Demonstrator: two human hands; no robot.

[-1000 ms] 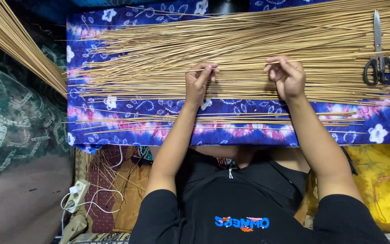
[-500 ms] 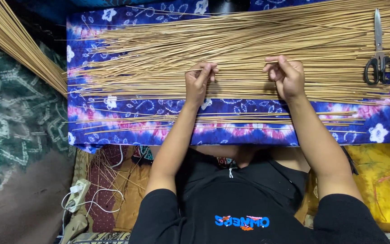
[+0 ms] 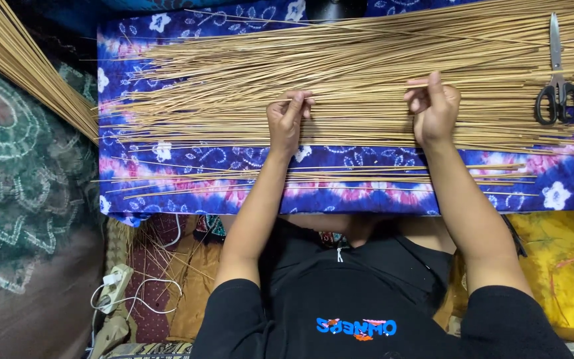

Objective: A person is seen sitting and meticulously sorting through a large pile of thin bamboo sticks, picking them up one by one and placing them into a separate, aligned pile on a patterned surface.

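Observation:
A wide pile of thin tan sticks (image 3: pixel 367 66) lies across a blue and purple floral cloth (image 3: pixel 340 163). My left hand (image 3: pixel 288 121) rests on the near edge of the pile, its fingertips pinched on a thin stick. My right hand (image 3: pixel 434 110) is further right on the same edge, fingers curled and pinching one or two sticks slightly above the pile. A few loose sticks (image 3: pixel 313 178) lie apart on the cloth, closer to my body.
Black-handled scissors (image 3: pixel 557 86) lie on the sticks at the far right. Another stick bundle (image 3: pixel 28 73) slants across the upper left over a green patterned cushion (image 3: pixel 21 199). A white power strip with cables (image 3: pixel 115 289) lies lower left, and yellow cloth (image 3: pixel 566 266) lower right.
My right hand has shifted slightly right and up, with its fingers raised higher over the pile. My left hand has barely moved.

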